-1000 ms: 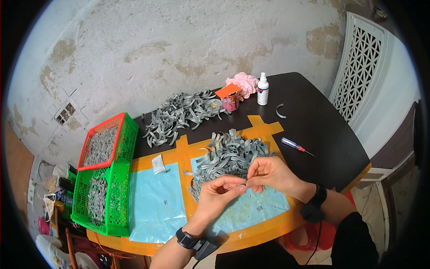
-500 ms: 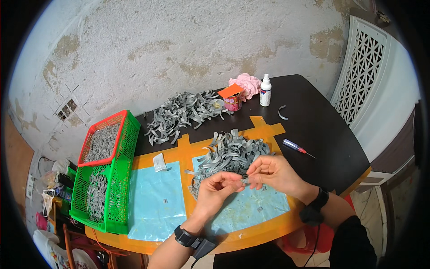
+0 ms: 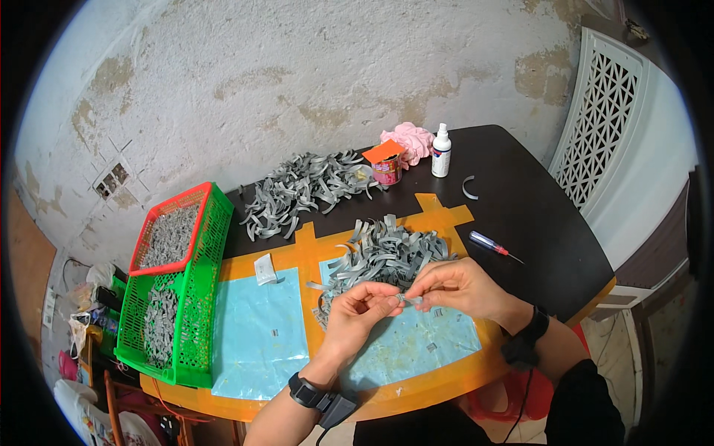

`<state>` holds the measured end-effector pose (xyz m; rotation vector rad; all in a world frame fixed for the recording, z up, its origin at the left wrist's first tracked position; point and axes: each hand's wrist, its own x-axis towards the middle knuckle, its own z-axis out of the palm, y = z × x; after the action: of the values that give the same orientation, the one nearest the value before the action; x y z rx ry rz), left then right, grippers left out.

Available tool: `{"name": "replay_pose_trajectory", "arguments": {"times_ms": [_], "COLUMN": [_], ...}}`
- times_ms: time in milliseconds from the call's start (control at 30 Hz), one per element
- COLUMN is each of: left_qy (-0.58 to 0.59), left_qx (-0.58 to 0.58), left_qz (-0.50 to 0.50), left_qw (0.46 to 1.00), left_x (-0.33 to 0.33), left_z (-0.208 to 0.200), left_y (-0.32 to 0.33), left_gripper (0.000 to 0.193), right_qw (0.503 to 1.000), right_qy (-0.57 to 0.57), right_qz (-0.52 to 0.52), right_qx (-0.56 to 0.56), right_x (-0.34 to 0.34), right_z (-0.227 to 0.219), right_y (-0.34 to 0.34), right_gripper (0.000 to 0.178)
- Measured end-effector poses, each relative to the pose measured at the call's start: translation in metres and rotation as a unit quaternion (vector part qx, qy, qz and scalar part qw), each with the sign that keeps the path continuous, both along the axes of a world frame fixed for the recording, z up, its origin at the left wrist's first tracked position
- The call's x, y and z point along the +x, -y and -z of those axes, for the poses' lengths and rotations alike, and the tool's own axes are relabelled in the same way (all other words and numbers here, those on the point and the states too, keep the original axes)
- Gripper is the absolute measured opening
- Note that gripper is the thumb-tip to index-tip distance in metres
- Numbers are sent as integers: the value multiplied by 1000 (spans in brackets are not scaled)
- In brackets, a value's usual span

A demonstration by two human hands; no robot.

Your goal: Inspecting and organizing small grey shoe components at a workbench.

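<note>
Over the near part of the table, my left hand (image 3: 355,314) and my right hand (image 3: 467,288) meet, fingertips almost touching. Both are closed in a pinch on a small grey piece (image 3: 406,299), mostly covered by the fingers; its exact kind is too small to make out. Just beyond them lies a heap of curved grey strips (image 3: 390,253), on a blue sheet (image 3: 405,349) edged with orange tape. A few tiny grey pieces (image 3: 431,347) rest on that sheet near my hands.
A green basket (image 3: 201,327) at left bears a red-rimmed basket (image 3: 206,215); both hold small grey parts. Farther back are another strip heap (image 3: 297,189), a tin (image 3: 387,171) under orange card, pink cloth (image 3: 410,139) and a white bottle (image 3: 441,157). A screwdriver (image 3: 489,241) lies right.
The fingers of my right hand have shifted slightly to the left, closer to my left fingertips. Both hands keep their pinch on the small grey piece; the rest looks the same.
</note>
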<state>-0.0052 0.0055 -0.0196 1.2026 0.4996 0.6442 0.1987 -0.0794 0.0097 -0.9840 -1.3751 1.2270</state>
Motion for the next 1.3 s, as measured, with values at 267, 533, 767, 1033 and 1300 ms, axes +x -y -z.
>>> {"name": "replay_pose_trajectory", "arguments": {"times_ms": [267,533,767,1033,1300], "left_qy": [-17,-25,-20,-19,-18], "left_qx": [-3,-3,-10,3,-14], "left_qz": [21,51,67,74,76], "left_qw": [1000,998,997,997,997], "left_x": [1,1,2,2,3], "left_z": [-5,-2,-4,-2,-2], "left_y": [4,6,9,8,8], "left_gripper": [14,12,9,10,11], "right_qw": [994,987,989,989,992], "right_qy": [20,-22,-32,-25,-3], "right_qz": [-104,-89,-58,-73,-72], "right_qx": [8,-131,-135,-126,-106], "right_x": [7,7,7,7,6], "right_z": [8,0,6,11,22], "right_y": [-4,-1,-2,-4,-6], "right_gripper": [12,14,13,11,10]}}
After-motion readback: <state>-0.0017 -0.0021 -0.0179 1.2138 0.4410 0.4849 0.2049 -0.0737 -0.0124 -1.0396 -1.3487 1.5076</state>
